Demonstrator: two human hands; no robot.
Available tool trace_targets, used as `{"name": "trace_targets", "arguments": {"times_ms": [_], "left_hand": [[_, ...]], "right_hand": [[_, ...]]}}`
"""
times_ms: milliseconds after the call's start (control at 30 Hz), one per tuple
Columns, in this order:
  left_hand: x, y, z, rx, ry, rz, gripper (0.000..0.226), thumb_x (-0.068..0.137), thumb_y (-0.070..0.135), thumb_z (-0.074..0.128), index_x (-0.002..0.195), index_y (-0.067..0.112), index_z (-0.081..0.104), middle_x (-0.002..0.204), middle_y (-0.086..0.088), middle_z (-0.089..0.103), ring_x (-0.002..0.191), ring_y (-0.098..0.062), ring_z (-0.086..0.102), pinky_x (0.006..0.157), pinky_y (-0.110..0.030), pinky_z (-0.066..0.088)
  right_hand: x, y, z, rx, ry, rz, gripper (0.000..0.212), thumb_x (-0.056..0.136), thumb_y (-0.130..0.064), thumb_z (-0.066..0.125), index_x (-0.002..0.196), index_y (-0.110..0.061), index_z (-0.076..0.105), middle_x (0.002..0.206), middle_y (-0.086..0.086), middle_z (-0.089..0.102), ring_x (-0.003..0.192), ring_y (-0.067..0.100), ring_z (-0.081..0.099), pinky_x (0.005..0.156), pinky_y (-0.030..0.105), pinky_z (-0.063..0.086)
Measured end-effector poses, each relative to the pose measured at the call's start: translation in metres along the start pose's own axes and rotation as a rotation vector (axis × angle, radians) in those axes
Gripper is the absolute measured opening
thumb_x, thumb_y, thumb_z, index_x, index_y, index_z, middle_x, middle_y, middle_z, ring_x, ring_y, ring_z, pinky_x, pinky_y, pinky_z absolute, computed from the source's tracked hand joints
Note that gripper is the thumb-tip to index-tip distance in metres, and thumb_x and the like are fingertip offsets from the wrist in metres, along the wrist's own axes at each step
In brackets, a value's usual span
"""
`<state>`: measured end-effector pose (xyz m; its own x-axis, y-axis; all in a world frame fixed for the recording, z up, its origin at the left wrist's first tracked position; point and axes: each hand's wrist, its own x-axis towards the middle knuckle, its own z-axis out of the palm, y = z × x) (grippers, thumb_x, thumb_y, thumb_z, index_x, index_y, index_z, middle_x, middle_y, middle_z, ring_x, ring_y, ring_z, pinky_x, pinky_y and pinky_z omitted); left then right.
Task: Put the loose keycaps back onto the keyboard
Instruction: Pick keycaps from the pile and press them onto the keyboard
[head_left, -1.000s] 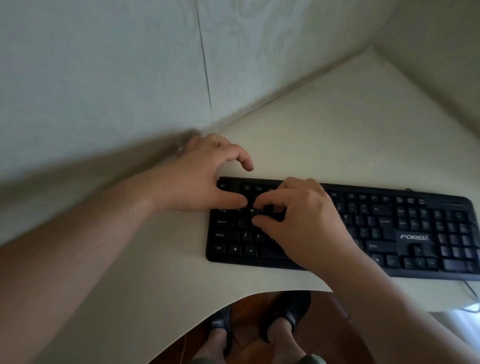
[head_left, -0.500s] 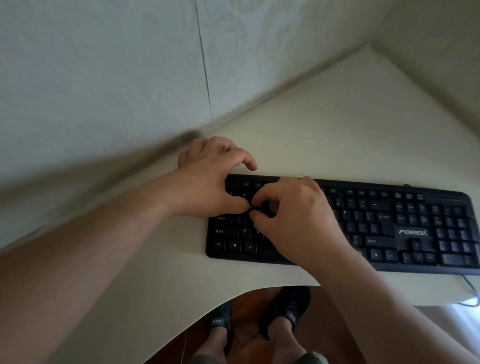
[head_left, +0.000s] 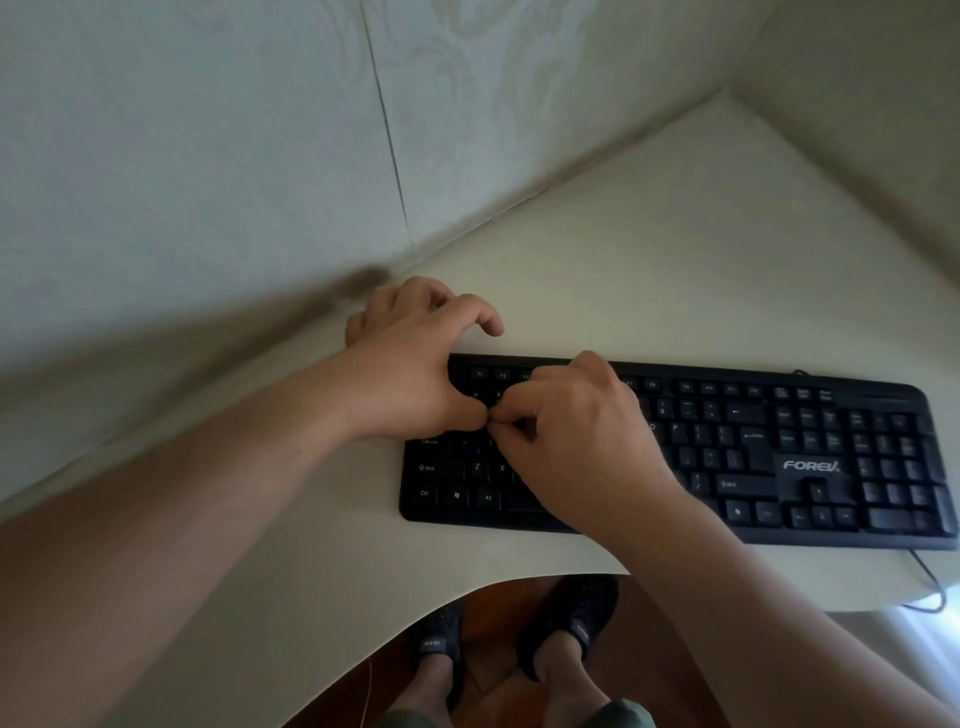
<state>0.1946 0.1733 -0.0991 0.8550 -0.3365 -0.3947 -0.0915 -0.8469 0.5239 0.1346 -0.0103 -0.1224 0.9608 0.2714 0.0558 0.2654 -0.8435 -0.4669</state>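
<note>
A black keyboard lies on the cream desk. Both hands hover over its left letter rows. My right hand has its fingers curled, thumb and forefinger pinched together on a small keycap that is mostly hidden under the fingertips. My left hand rests on the keyboard's top left corner. Its thumb tip touches the right fingertips, and its other fingers arch loosely over the desk behind, holding nothing. No other loose keycaps show.
The desk fits into a corner, with walls close behind and on the right. Its curved front edge runs just below the keyboard. A cable leaves the keyboard's right end. My feet in dark shoes stand on the wooden floor below.
The left thumb and right fingertips have closed in on each other and now touch at one spot on the letter rows. The keyboard has not moved.
</note>
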Motion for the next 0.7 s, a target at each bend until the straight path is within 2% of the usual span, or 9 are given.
{"name": "trace_targets", "arguments": {"times_ms": [67,133,200,233,300,367,433,600,700], "left_hand": [[-0.004,0.001,0.002,-0.037,-0.016,-0.013,0.058,0.075,0.044,0.078,0.120,0.060,0.046,0.123,0.016,0.031,0.123,-0.009,0.021,0.107,-0.032,0.024],[-0.012,0.002,0.006,-0.018,-0.005,0.030,0.057,0.076,0.058,0.076,0.124,0.060,0.045,0.125,0.016,0.035,0.127,-0.012,0.026,0.111,-0.036,0.027],[-0.019,0.006,0.012,0.130,-0.024,0.138,0.079,0.072,0.079,0.068,0.141,0.061,0.032,0.137,0.016,0.032,0.137,-0.014,0.022,0.116,-0.037,0.018],[-0.021,0.009,0.016,0.219,-0.055,0.194,0.095,0.068,0.088,0.062,0.149,0.060,0.021,0.144,0.015,0.026,0.141,-0.015,0.016,0.118,-0.039,0.012],[-0.021,0.011,0.023,0.379,-0.098,0.264,0.119,0.061,0.098,0.055,0.157,0.055,0.000,0.154,0.010,0.013,0.146,-0.020,0.007,0.122,-0.042,0.004],[-0.021,0.014,0.026,0.462,-0.096,0.282,0.129,0.060,0.100,0.053,0.158,0.051,-0.014,0.158,0.006,0.005,0.148,-0.023,0.003,0.122,-0.043,0.000],[-0.024,0.016,0.026,0.484,-0.101,0.275,0.130,0.062,0.099,0.054,0.156,0.051,-0.023,0.160,0.006,-0.002,0.149,-0.023,-0.002,0.122,-0.042,-0.003],[-0.034,0.013,0.022,0.514,-0.108,0.241,0.139,0.054,0.099,0.055,0.154,0.051,-0.029,0.160,0.004,-0.006,0.150,-0.026,-0.002,0.123,-0.043,0.001],[-0.040,0.006,0.020,0.516,-0.110,0.201,0.144,0.048,0.100,0.056,0.156,0.051,-0.024,0.159,0.001,-0.001,0.149,-0.028,0.003,0.125,-0.050,0.014]], "right_hand": [[-0.005,0.004,-0.005,0.048,0.021,-0.066,0.004,0.086,-0.025,0.076,0.083,-0.026,0.079,0.071,-0.009,0.061,0.074,0.020,0.049,0.066,0.038,0.050],[-0.015,0.014,-0.014,0.118,0.065,-0.119,0.009,0.087,-0.026,0.078,0.095,-0.022,0.081,0.086,-0.005,0.065,0.081,0.018,0.055,0.077,0.031,0.048],[-0.030,0.034,-0.028,0.098,0.114,-0.046,0.027,0.086,-0.035,0.077,0.110,-0.022,0.079,0.102,-0.003,0.064,0.097,0.019,0.055,0.088,0.027,0.044],[-0.040,0.047,-0.036,0.053,0.138,0.015,0.035,0.085,-0.040,0.076,0.115,-0.023,0.077,0.110,-0.002,0.062,0.105,0.022,0.053,0.092,0.030,0.044],[-0.061,0.073,-0.054,-0.059,0.153,0.161,0.048,0.082,-0.051,0.073,0.122,-0.025,0.074,0.123,0.000,0.058,0.117,0.029,0.047,0.095,0.046,0.048],[-0.082,0.099,-0.074,-0.152,0.127,0.333,0.060,0.077,-0.060,0.068,0.127,-0.027,0.071,0.134,0.003,0.052,0.126,0.036,0.041,0.095,0.059,0.048],[-0.103,0.122,-0.092,-0.198,0.122,0.473,0.068,0.074,-0.064,0.064,0.130,-0.026,0.069,0.140,0.006,0.048,0.131,0.040,0.036,0.096,0.065,0.047],[-0.140,0.153,-0.112,-0.211,0.116,0.650,0.089,0.065,-0.067,0.066,0.143,-0.024,0.054,0.151,0.006,0.037,0.134,0.044,0.033,0.101,0.066,0.042],[-0.148,0.159,-0.109,-0.121,0.135,0.739,0.103,0.059,-0.065,0.075,0.149,-0.027,0.042,0.154,0.005,0.033,0.133,0.043,0.033,0.105,0.064,0.038]]}}
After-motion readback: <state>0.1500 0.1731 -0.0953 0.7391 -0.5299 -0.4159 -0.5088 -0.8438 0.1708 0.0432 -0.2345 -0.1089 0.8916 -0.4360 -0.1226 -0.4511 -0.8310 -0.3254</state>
